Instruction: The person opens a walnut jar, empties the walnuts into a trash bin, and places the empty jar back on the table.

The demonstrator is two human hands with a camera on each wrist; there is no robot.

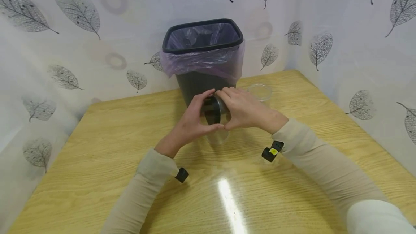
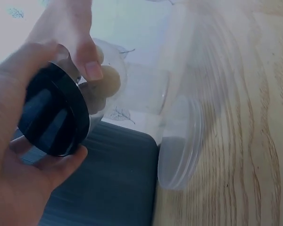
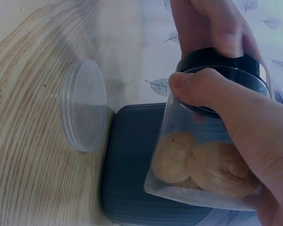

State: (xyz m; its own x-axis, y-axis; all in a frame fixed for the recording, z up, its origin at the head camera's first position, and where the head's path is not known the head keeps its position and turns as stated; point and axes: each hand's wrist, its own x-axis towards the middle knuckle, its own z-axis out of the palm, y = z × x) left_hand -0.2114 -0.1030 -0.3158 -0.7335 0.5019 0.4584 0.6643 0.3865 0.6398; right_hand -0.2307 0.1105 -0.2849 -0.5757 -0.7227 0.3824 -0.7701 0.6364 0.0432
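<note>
Both hands hold a clear plastic jar (image 3: 198,165) with a black screw lid (image 2: 56,110), up in front of the bin. My left hand (image 1: 191,118) has its thumb and fingers curled around the lid, on the left. The right hand (image 1: 245,109) grips the clear body close to the lid, its thumb (image 3: 198,87) lying near the lid's rim. Inside the jar are several round, tan pieces (image 3: 174,157); their kind cannot be told. Below the hands, a shallow, clear round dish or lid (image 1: 217,137) rests on the table.
A dark bin (image 1: 190,84) lined with a thin purple bag (image 1: 201,62) stands behind the hands, at the table's back edge. To its right is another clear round container (image 1: 260,91). A leaf-patterned covering (image 1: 123,42) hangs behind the wooden table (image 1: 113,147) and along its sides.
</note>
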